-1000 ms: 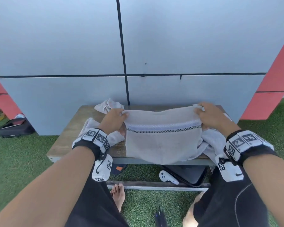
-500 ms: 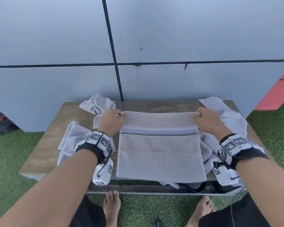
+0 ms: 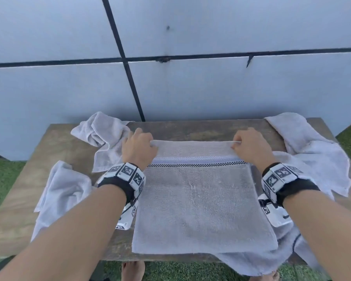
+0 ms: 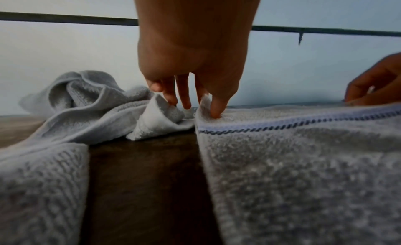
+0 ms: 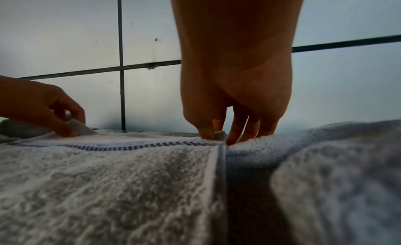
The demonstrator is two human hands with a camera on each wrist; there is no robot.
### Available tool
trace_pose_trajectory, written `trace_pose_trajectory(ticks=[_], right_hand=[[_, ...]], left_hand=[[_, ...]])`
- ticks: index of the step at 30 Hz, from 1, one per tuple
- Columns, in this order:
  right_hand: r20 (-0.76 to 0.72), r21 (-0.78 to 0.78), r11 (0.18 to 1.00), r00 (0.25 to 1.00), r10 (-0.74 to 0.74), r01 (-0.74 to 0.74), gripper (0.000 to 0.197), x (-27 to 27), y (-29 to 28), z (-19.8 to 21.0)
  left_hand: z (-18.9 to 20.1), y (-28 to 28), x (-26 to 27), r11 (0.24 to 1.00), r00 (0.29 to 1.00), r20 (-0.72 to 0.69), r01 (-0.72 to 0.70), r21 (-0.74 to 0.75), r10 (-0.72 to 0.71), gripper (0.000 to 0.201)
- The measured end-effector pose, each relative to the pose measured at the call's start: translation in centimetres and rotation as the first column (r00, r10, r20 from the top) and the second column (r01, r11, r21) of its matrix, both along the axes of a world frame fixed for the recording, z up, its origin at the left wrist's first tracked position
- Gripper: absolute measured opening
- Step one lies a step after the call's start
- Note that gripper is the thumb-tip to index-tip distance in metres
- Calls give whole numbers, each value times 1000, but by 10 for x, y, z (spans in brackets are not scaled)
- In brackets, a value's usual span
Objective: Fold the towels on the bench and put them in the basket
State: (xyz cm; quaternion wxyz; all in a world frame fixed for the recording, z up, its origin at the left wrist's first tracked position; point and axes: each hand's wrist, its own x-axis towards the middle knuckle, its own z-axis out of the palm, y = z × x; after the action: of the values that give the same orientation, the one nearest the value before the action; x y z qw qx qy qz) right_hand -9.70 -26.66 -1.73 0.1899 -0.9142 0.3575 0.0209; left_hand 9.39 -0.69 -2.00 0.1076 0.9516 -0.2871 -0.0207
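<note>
Now, striped towel (image 3: 199, 201) spread flat on the wooden bench (image 3: 190, 129), my left hand (image 3: 139, 149) and right hand (image 3: 250, 146) each pinching a far corner, crumpled towels (image 3: 103, 136) lying at both sides, grey panelled wall (image 3: 211, 88) behind.
</note>
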Motion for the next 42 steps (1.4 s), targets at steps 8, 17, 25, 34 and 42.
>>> trace_pose_trajectory(ticks=[8, 17, 25, 34, 42], right_hand=[[-47, 59, 994, 994, 95, -92, 13, 13, 10, 1], [128, 72, 993, 988, 88, -98, 16, -16, 21, 23], [437, 6, 993, 894, 101, -116, 10, -63, 48, 66], [610, -28, 937, 737, 291, -347, 21, -99, 130, 91], [714, 137, 923, 682, 159, -360, 20, -119, 159, 104]], left_hand=[[-4, -5, 3, 982, 979, -107, 179, 66, -171, 28], [27, 11, -12, 982, 948, -277, 117, -150, -156, 19], [79, 66, -40, 992, 938, -333, 62, -110, -95, 7], [105, 45, -139, 801, 859, -154, 372, -469, -489, 26], [91, 31, -184, 669, 846, -108, 328, -667, -523, 14]])
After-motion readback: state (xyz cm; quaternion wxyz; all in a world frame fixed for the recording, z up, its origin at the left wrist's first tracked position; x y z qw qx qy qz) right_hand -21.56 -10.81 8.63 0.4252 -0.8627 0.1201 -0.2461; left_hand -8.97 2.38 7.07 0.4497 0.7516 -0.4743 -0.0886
